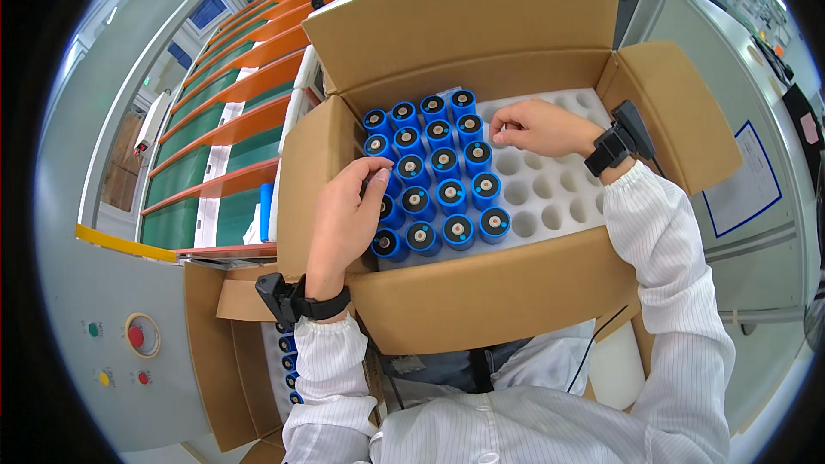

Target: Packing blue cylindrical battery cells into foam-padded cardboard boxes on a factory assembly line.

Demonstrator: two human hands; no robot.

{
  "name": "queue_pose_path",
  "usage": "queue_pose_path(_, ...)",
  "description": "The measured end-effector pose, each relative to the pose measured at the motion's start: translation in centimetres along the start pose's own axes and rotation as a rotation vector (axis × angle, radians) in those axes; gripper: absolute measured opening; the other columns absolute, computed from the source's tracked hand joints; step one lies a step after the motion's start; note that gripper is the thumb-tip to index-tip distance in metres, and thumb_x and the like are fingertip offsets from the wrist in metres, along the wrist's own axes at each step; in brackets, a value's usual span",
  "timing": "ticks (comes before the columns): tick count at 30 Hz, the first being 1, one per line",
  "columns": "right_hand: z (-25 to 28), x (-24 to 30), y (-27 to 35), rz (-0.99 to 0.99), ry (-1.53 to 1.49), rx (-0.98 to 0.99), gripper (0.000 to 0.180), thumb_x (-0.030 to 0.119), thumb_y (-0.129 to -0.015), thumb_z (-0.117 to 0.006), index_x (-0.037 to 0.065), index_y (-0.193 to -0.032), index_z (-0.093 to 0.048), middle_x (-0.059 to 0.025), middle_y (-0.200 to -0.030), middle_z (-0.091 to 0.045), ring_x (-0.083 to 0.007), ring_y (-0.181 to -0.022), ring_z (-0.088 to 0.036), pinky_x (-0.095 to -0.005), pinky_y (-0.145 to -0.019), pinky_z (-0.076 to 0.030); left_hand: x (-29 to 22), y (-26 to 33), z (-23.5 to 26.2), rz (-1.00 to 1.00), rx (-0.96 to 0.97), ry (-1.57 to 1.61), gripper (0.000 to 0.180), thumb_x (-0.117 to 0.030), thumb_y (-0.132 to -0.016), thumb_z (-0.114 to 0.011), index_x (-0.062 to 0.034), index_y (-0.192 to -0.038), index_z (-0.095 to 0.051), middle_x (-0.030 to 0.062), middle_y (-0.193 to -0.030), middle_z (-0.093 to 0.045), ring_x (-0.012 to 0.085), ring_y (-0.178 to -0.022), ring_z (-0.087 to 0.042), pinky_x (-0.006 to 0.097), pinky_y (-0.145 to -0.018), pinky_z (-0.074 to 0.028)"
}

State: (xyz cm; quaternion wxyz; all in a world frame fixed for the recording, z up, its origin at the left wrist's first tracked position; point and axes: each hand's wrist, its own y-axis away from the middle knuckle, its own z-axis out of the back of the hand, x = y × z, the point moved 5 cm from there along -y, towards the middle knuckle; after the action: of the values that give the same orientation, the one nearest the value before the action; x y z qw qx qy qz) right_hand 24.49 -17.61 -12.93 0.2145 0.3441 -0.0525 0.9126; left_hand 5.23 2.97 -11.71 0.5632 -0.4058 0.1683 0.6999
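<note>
White sleeves (679,292) rose from the lower edge toward an open box (481,292). The left hand (344,219) had its fingers closed on a blue capacitor (379,182) at the tray's (559,206) left edge, among other upright capacitors. The right hand (537,127) pinched something tiny, too small to tell, above empty sockets.

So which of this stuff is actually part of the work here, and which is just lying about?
In hand: left hand, right hand, blue cylinders, white foam tray, open cardboard box.
Lying about: orange roller racks, button panel, second box below.
</note>
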Motion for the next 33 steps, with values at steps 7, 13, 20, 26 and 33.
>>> queue_pose_path(7, -0.10, 0.29, 0.18, -0.001, 0.053, 0.020, 0.018, 0.019, -0.093, -0.058, 0.004, -0.100, -0.065, -0.0070, -0.082, -0.065, -0.0189, -0.075, -0.058, -0.0335, -0.069, -0.046, 0.30, 0.06, 0.07, -0.021, -0.027, 0.029, 0.021, -0.016, -0.098, -0.056, -0.0007, -0.109, -0.065, 0.0128, -0.090, -0.069, 0.0207, -0.076, -0.064, 0.032, -0.069, -0.049)
queue_pose_path(13, -0.18, 0.02, 0.22, 0.008, 0.085, 0.024, 0.020, 0.021, -0.094, -0.059, 0.004, -0.102, -0.066, -0.0086, -0.084, -0.065, -0.0205, -0.076, -0.059, -0.0350, -0.070, -0.047, 0.08, 0.02, 0.11, 0.009, -0.007, 0.007, 0.022, -0.016, -0.098, -0.056, -0.0004, -0.109, -0.065, 0.0135, -0.088, -0.069, 0.0212, -0.075, -0.064, 0.032, -0.068, -0.050)
queue_pose_path(20, -0.09, 0.09, 0.29, -0.020, 0.079, 0.043, 0.021, 0.021, -0.094, -0.059, 0.004, -0.103, -0.066, -0.0098, -0.084, -0.065, -0.0213, -0.077, -0.060, -0.0358, -0.071, -0.047, -0.32, -0.13, -0.03, -0.030, -0.013, -0.019, 0.022, -0.017, -0.097, -0.056, 0.0002, -0.109, -0.065, 0.0137, -0.088, -0.068, 0.0213, -0.075, -0.064, 0.032, -0.069, -0.050)
queue_pose_path(26, -0.13, 0.39, -0.20, -0.009, 0.081, 0.032, 0.021, 0.021, -0.092, -0.059, 0.003, -0.100, -0.068, -0.0135, -0.088, -0.069, -0.0270, -0.079, -0.063, -0.0379, -0.072, -0.049, -0.09, -0.04, 0.32, -0.007, -0.026, -0.015, 0.022, -0.017, -0.096, -0.057, -0.0012, -0.109, -0.065, 0.0141, -0.088, -0.068, 0.0229, -0.076, -0.065, 0.033, -0.069, -0.050)
queue_pose_path(33, -0.10, -0.25, 0.40, 0.065, 0.043, -0.013, 0.017, 0.020, -0.093, -0.061, 0.003, -0.095, -0.066, -0.0036, -0.065, -0.058, -0.0125, -0.061, -0.055, -0.0299, -0.055, -0.043, 0.09, 0.13, -0.06, -0.049, -0.029, -0.023, 0.021, -0.017, -0.097, -0.060, -0.0007, -0.108, -0.065, 0.0094, -0.083, -0.067, 0.0155, -0.067, -0.063, 0.030, -0.063, -0.050)
